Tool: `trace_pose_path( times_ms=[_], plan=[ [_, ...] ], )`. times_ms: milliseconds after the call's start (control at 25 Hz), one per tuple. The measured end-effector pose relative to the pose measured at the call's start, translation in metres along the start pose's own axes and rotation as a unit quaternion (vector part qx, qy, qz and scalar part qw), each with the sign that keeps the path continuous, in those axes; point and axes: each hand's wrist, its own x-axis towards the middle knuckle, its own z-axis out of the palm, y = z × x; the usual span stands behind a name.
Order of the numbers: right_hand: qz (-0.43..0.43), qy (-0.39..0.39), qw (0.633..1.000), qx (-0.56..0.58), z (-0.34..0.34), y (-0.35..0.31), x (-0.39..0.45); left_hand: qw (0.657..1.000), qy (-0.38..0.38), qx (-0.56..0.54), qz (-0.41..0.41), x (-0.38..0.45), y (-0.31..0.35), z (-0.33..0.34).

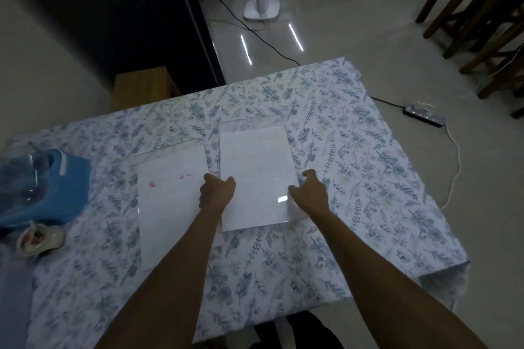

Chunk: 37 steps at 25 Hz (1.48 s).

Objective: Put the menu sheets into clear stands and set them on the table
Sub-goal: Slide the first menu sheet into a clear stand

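Two white menu sheets lie side by side on the floral tablecloth (354, 178). The right sheet (256, 173) sits in a clear stand whose glossy face shows a glint near its lower right. My left hand (217, 190) grips this stand's left edge and my right hand (310, 193) grips its right edge. The left sheet (167, 207), with faint pink marks near its top, also appears to lie under a clear stand, whose edge shows above the paper. No hand holds the left sheet.
A blue cloth bag (56, 187) with a clear plastic item on it lies at the table's left edge, and a small white dish (39, 238) sits below it. Past the table are a white fan base (261, 10), wooden chairs (482, 22) and a power strip (424, 115) on the floor.
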Motion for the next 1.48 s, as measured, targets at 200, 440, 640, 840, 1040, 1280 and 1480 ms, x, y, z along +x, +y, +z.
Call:
trace_pose_path(
  times_ms=[200,440,640,840,1040,1280,1480],
  plan=[
    [-0.050,0.020,0.998,0.026,-0.059,-0.015,-0.021,0.983,-0.079,-0.145,0.080,-0.003,-0.020,-0.042],
    [-0.091,-0.049,0.980,0.170,-0.106,-0.035,-0.055,0.943,-0.147,-0.294,0.056,-0.041,-0.017,-0.084],
    [-0.138,-0.025,0.968,0.206,-0.123,-0.069,-0.046,0.933,-0.167,-0.314,0.062,-0.052,0.010,-0.105],
    [-0.200,0.036,0.971,0.127,-0.125,-0.106,-0.003,0.939,-0.103,-0.308,0.115,-0.046,0.049,-0.111],
    [-0.281,0.096,0.955,-0.005,-0.102,-0.129,0.034,0.959,0.066,-0.079,0.264,-0.021,0.045,-0.101],
    [-0.280,0.072,0.957,0.017,-0.088,-0.147,0.075,0.956,0.126,0.048,0.260,0.013,0.065,-0.116],
    [-0.285,0.066,0.955,0.047,-0.077,-0.137,0.092,0.958,0.114,0.057,0.258,0.022,0.069,-0.114]
  ],
)
